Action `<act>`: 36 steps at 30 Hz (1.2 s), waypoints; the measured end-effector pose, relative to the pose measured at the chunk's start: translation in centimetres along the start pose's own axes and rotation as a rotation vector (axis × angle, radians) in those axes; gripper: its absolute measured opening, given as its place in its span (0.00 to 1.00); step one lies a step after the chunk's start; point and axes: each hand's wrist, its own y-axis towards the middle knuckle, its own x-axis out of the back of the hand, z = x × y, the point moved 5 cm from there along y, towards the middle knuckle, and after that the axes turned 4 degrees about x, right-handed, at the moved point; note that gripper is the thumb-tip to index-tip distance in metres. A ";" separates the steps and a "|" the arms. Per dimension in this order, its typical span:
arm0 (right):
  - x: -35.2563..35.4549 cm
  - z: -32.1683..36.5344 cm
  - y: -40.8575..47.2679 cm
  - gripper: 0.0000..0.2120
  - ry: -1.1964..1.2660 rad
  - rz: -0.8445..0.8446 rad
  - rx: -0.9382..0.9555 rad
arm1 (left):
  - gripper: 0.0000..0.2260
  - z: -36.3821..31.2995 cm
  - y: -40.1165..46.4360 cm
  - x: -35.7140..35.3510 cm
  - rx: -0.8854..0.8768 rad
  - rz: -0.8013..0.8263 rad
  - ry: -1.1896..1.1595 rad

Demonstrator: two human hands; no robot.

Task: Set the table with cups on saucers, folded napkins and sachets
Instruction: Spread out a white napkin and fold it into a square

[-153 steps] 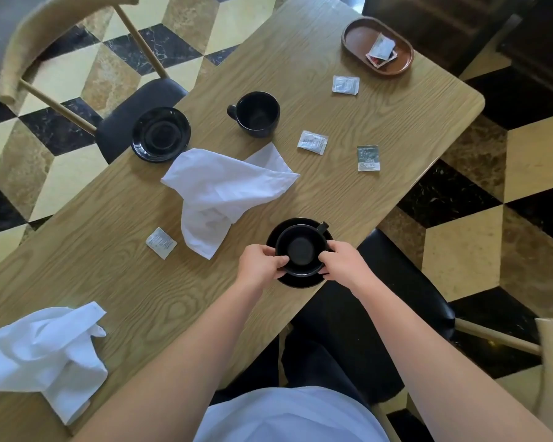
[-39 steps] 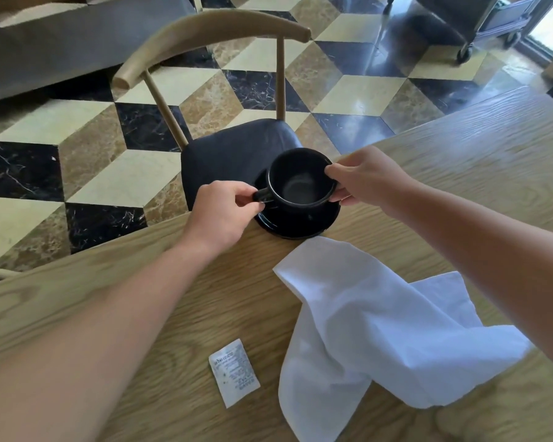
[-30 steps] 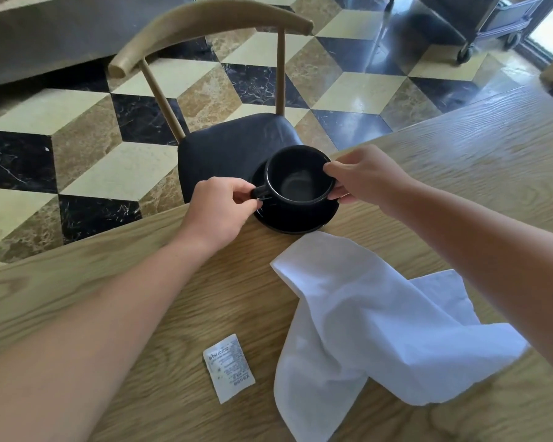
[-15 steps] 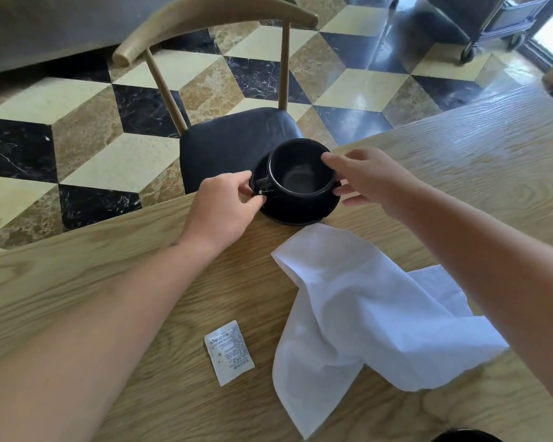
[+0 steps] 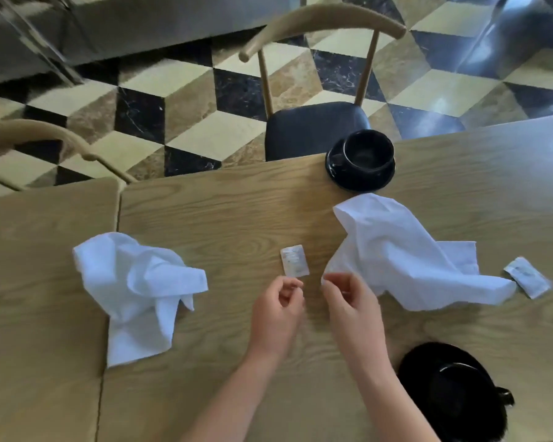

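Both hands (image 5: 313, 311) hover empty, prob., nr centre sachet (image 5: 295, 260).

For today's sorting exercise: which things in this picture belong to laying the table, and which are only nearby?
Job: far cup on saucer; near cup; two napkins; two sachets.
Nearby: two chairs; floor.
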 end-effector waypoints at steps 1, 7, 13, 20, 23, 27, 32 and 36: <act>-1.0 -0.5 -1.6 0.05 -0.036 0.050 -0.011 | 0.06 0.9 -1.5 1.2 0.033 -0.016 -0.013; -6.5 -2.7 -9.1 0.04 -0.279 0.340 -0.061 | 0.05 5.7 -8.1 10.1 0.235 -0.168 -0.036; -8.2 -4.0 -12.8 0.06 -0.322 0.428 -0.140 | 0.05 10.3 -11.0 18.5 0.450 -0.309 -0.189; -11.2 -5.3 -14.3 0.08 -0.330 0.389 -0.233 | 0.06 13.5 -10.0 23.3 0.492 -0.197 -0.178; -13.6 -5.5 -15.4 0.08 -0.346 0.352 -0.266 | 0.06 14.3 -9.1 25.1 0.490 -0.102 -0.126; -16.5 -6.2 -17.1 0.08 -0.310 0.297 -0.357 | 0.05 15.3 -7.4 27.2 0.555 -0.058 -0.090; -19.9 -5.4 -18.1 0.05 -0.167 0.272 -0.527 | 0.13 16.1 -6.7 27.7 0.829 0.031 -0.506; -22.2 -4.5 -17.7 0.03 -0.170 0.321 -0.565 | 0.15 15.8 -5.4 26.5 0.909 -0.010 -0.906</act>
